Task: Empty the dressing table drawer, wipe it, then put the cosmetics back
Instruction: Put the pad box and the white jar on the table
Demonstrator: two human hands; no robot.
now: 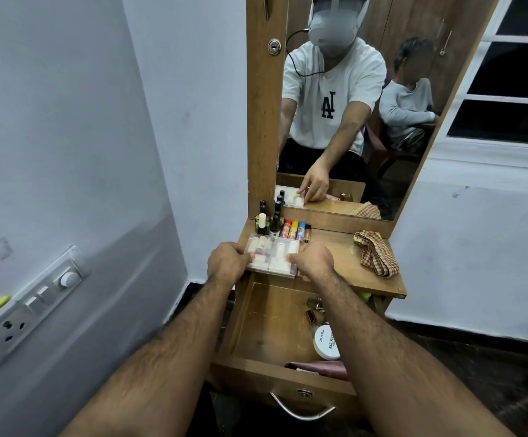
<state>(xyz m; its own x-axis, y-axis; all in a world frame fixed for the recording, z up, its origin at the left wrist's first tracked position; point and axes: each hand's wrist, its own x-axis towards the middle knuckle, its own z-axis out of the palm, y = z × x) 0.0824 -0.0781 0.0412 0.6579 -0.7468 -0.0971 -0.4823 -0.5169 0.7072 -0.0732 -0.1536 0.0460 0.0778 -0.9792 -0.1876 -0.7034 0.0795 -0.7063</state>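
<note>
In the head view, both forearms are reaching forward over the open drawer. The left hand is gripping the left end of a clear plastic box of small bottles, fingers curled round its edge; the right hand is clasping the right end likewise. The box is sitting at the front edge of the tabletop, just before a row of nail polish bottles. A checked cloth is lying to the right. A white round tin is resting inside the drawer.
</note>
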